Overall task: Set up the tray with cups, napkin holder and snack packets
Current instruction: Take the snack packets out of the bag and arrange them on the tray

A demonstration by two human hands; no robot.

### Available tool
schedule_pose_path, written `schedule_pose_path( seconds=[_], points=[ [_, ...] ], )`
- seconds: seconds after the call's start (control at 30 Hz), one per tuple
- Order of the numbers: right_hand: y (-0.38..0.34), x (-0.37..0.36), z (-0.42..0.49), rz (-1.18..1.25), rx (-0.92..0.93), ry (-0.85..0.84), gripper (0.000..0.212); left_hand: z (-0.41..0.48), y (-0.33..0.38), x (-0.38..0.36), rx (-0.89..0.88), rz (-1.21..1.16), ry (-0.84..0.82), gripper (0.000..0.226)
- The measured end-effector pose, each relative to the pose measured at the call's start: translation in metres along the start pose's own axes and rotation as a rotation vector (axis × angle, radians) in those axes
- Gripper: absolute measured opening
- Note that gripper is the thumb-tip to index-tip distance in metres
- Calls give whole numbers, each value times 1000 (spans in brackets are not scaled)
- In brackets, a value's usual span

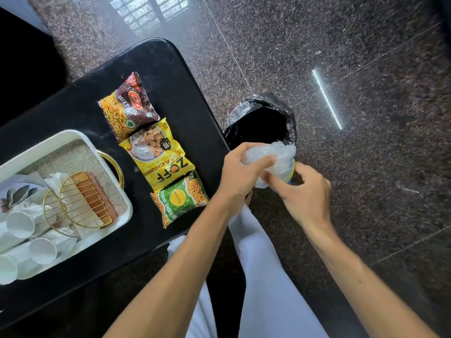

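A white tray point(70, 139) with gold handles sits on the black table at the left. Inside it lie several white paper cups point(20, 224) on their sides and a gold wire napkin holder point(80, 203) with a brown base. Three snack packets lie in a row on the table to its right: a brown mixture packet point(129, 106), a yellow soya chunks packet point(156, 154) and a green packet point(180, 201). My left hand point(240, 174) and my right hand point(305, 193) both grip a crumpled clear plastic bag point(275, 159) over the bin.
A bin lined with a black bag point(261, 120) stands on the speckled stone floor just right of the table's edge point(210, 113). My legs in white trousers point(263, 276) are below the hands. A dark object point(24, 64) stands beyond the table at the far left.
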State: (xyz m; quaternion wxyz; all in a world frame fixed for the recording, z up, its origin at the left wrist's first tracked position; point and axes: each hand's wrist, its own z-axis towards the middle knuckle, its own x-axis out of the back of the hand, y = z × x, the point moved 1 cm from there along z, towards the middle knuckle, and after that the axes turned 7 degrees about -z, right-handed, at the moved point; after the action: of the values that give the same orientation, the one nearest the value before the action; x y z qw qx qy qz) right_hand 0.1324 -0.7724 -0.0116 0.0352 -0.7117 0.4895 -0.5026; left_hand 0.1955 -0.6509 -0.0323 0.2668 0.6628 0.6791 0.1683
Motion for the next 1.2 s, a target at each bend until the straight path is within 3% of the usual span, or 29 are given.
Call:
schedule_pose_path(
  seconds=[0.13,0.27,0.37,0.43,0.53,0.7,1.0,1.2],
  points=[
    [11,-10,19,-43,-28,95,87,17,-3,-22,-97,165,104,22],
    [26,-24,46,-81,70,143,56,45,-3,-29,-66,289,45,24],
    [44,-36,77,-99,18,124,48,58,-5,-25,0,348,-16,47],
    [55,-47,96,-118,-54,111,41,60,-7,-19,31,320,45,58],
    [67,-66,121,-160,-137,138,32,54,-10,-7,38,200,171,52],
    [78,-103,155,-281,-227,170,44,38,-14,-1,32,66,126,30],
    [94,-165,194,-332,-295,12,50,40,-28,5,28,-191,61,20],
    [96,-160,183,-335,-252,-30,49,19,-22,23,54,-259,137,19]
  ],
)
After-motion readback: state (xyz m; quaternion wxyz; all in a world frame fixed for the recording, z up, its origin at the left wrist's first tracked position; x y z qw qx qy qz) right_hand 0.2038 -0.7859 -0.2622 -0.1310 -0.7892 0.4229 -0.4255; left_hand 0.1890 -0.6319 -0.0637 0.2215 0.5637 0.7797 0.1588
